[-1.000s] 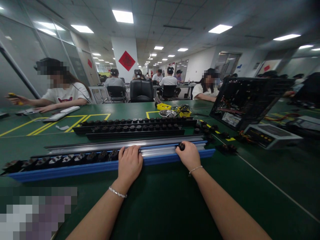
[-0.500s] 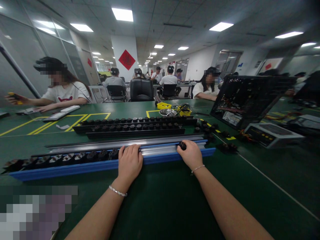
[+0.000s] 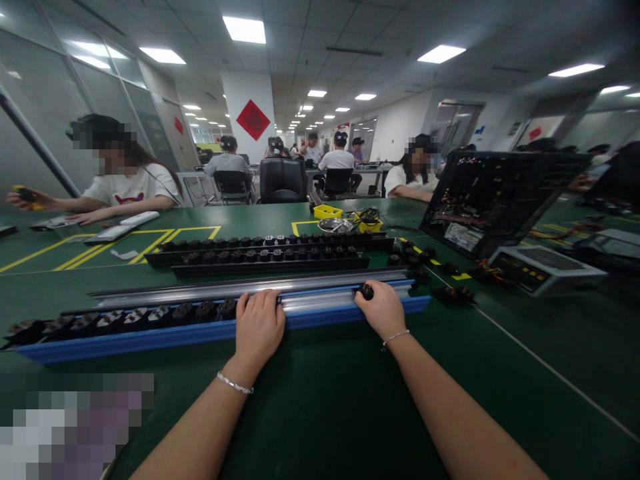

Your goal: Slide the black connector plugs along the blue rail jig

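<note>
As the right hand point(image 3: 383, 308) pinches a plug point(image 3: 367, 291), the left hand point(image 3: 260, 325) covers the blue rail point(image 3: 145, 342), grip unclear. Fitting seems underway, needing alignment next.

Panel lights point(image 3: 244, 30) glow in a grey tiled ceiling point(image 3: 300, 40). Glass partitions point(image 3: 37, 87) line the left side — ahead, a white pillar point(image 3: 235, 90) bears a red diamond-shaped sign point(image 3: 253, 120). Beyond the green table point(image 3: 240, 217) stand a black chair point(image 3: 283, 180) and farther tables point(image 3: 193, 176) — with a white wall point(image 3: 403, 127) and a metal-framed doorway point(image 3: 457, 127) to the right.

Ceiling panels point(image 3: 244, 30) glare white, while the edges blur and stretch.
</note>
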`<state>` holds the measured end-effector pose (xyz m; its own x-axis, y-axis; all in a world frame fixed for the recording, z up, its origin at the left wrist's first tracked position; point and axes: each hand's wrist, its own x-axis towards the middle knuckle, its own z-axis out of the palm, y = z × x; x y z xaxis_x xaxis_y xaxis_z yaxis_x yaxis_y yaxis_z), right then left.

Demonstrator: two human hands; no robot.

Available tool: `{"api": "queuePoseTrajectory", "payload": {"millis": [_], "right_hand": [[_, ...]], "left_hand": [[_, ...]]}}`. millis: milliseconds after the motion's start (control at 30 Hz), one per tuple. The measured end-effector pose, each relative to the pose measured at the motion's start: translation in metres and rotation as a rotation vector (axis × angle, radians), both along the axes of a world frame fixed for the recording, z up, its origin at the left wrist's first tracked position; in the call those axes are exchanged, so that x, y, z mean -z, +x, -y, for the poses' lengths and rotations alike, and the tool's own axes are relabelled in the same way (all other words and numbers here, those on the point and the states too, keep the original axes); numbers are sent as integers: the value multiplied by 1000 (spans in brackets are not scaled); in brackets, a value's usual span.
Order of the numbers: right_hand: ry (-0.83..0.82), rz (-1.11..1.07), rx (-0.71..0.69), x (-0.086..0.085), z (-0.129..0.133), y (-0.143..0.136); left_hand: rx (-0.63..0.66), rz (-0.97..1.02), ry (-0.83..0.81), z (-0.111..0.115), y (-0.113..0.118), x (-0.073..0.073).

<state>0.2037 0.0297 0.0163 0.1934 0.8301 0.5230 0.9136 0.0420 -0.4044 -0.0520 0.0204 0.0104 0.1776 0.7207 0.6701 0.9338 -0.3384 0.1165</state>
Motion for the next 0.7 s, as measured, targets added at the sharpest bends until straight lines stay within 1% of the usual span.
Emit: {"api": "queuePoseTrajectory", "payload": {"millis": [233, 500, 700], "right_hand": [[-9, 22, 17, 1, -1, 7], [25, 28, 27, 3, 0, 9], [32, 39, 76, 6, -2, 16]], "left_hand": [[0, 1, -3, 0, 0, 0], [-11, -17, -8, 0, 0, 0], [-3, -7, 18, -1, 0, 2]]}}
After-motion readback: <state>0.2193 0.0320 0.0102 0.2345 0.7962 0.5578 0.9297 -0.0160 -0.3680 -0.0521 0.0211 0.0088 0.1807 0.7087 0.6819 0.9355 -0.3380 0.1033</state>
